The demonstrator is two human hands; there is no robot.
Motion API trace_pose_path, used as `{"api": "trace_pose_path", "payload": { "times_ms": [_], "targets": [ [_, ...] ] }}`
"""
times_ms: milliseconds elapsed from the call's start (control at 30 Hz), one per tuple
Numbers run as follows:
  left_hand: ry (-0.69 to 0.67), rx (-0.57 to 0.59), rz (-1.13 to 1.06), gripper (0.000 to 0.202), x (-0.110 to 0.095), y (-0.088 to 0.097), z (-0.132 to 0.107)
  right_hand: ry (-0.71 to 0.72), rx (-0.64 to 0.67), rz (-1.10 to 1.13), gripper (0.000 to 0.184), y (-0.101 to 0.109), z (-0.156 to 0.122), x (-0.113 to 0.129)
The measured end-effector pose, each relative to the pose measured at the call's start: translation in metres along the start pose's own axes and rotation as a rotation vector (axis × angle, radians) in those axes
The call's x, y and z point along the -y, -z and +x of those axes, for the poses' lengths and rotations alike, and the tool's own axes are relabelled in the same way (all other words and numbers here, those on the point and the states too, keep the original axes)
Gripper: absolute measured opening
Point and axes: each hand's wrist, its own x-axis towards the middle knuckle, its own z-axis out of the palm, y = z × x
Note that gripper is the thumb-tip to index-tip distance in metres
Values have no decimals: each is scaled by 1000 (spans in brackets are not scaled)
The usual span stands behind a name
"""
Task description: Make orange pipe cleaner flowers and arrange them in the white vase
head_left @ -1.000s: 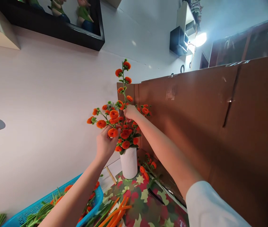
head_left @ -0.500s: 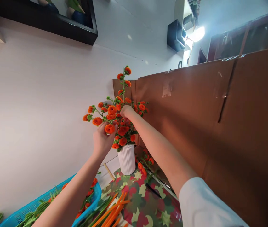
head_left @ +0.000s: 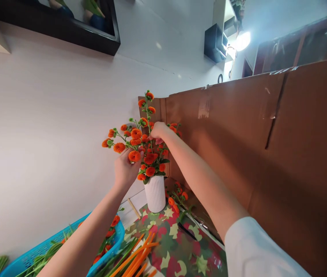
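A white ribbed vase [head_left: 155, 194] stands upright, filled with orange pom-pom flowers [head_left: 151, 158] on green stems. My right hand [head_left: 159, 131] is closed around the stem of a tall flower sprig [head_left: 147, 107] that rises above the rest. On the left side of the bunch, my left hand [head_left: 125, 165] is closed at a flower stem, just behind an orange bloom [head_left: 134, 156]. Its fingertips are partly hidden by that bloom. Where the tall stem ends among the other flowers is hidden.
A blue basket [head_left: 120, 234] at lower left holds more orange flowers and green stems. Orange and green strips [head_left: 136, 257] lie on the camouflage-patterned cloth [head_left: 177, 246]. A loose flower sprig [head_left: 177, 200] lies right of the vase, beside the tall cardboard wall [head_left: 232, 134].
The tall sprig has dropped lower and shifted slightly left, and my right hand has moved slightly up and right on it. My left hand has stayed nearly in place.
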Motion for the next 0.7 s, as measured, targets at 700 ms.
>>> {"api": "trace_pose_path", "payload": {
  "times_ms": [700],
  "targets": [
    [-47,11,-5,19,-10,-7,3,211,-229,112,20,61,42,-7]
  ]
}}
